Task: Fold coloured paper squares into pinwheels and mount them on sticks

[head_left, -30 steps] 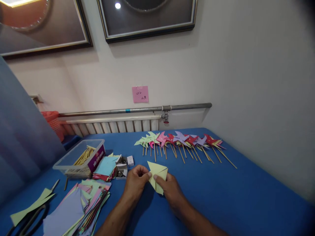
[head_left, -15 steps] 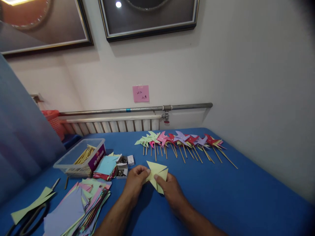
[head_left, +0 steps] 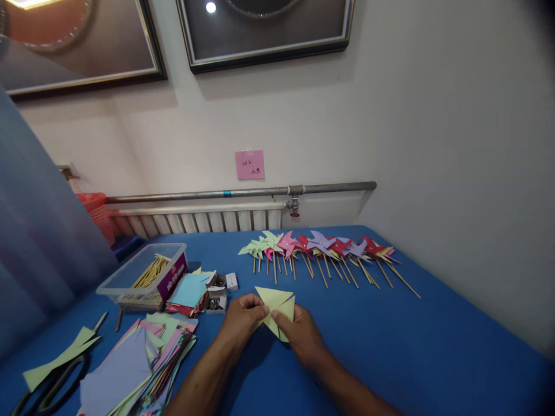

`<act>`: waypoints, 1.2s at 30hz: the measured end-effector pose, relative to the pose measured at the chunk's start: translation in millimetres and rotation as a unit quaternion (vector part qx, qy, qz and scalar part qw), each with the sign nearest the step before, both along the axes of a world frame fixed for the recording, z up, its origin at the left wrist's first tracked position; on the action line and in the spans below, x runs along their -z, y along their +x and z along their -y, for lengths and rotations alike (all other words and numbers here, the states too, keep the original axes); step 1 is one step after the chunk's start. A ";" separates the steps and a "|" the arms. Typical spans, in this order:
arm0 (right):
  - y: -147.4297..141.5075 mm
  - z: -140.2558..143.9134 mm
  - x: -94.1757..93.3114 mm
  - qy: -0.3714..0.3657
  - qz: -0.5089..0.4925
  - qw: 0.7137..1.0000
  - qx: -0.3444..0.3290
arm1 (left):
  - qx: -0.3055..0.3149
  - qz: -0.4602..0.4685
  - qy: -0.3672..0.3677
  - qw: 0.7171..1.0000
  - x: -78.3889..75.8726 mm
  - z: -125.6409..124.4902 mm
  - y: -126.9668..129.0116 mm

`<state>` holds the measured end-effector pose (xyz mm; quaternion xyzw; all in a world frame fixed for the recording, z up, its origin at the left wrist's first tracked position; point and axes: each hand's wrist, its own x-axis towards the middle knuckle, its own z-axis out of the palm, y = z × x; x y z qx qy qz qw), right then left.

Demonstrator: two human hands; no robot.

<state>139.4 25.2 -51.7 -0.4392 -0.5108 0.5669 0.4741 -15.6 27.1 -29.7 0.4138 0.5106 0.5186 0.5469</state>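
A pale yellow square of paper [head_left: 274, 297], slit in from its corners, is held just above the blue table between both hands. My left hand [head_left: 245, 316] pinches its left side, thumb on top. My right hand [head_left: 300, 332] grips the right side, its thumb pressed near the middle of the sheet. The fingers under the paper are hidden. Beyond the hands lies a row of finished paper pinwheels [head_left: 321, 242] on wooden sticks, in green, pink, red and purple.
At the left stand a clear plastic box [head_left: 108, 287] of sticks, a stack of coloured squares [head_left: 189, 290] and small boxes of metal pins [head_left: 215, 304]. Nearer lie a pile of cut paper [head_left: 115, 370] and black-handled scissors [head_left: 65, 384] under green paper. A radiator [head_left: 199, 221] lines the wall.
Both thumbs have come slightly closer together on the yellow paper, and its left part is drawn in a little. The rest shifts slightly right with the camera.
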 end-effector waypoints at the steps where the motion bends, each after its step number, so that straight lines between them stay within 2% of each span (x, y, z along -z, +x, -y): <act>1: 0.1 1.0 -0.8 0.007 0.002 1.000 -0.011 | 0.012 0.003 -0.003 1.000 -1.1 0.8 -0.1; 5: 1.6 4.5 -4.8 0.031 -0.002 0.998 -0.059 | 0.059 0.000 -0.020 0.998 -6.9 3.9 -2.1; 10: 4.3 3.3 -6.2 0.033 -0.012 0.997 -0.068 | 0.046 -0.046 -0.024 0.998 -14.4 6.5 -5.7; 16: 5.2 4.3 -8.1 0.031 -0.011 0.994 -0.102 | 0.070 -0.066 -0.014 0.995 -22.8 11.1 -4.1; 25: 4.4 0.7 -0.5 0.030 0.011 0.998 -0.061 | 0.095 -0.104 0.057 0.988 -13.7 8.6 0.1; 27: 5.3 0.9 -3.2 0.025 -0.010 0.998 -0.064 | 0.087 -0.099 0.052 0.990 -13.1 7.8 0.1; 32: 5.6 9.9 -18.8 0.006 -0.148 0.983 -0.111 | 0.057 -0.033 0.019 0.998 -17.7 8.5 0.5; 36: -0.5 19.1 -24.7 0.012 -0.200 0.974 -0.106 | 0.009 0.028 0.010 1.000 -21.7 11.4 2.1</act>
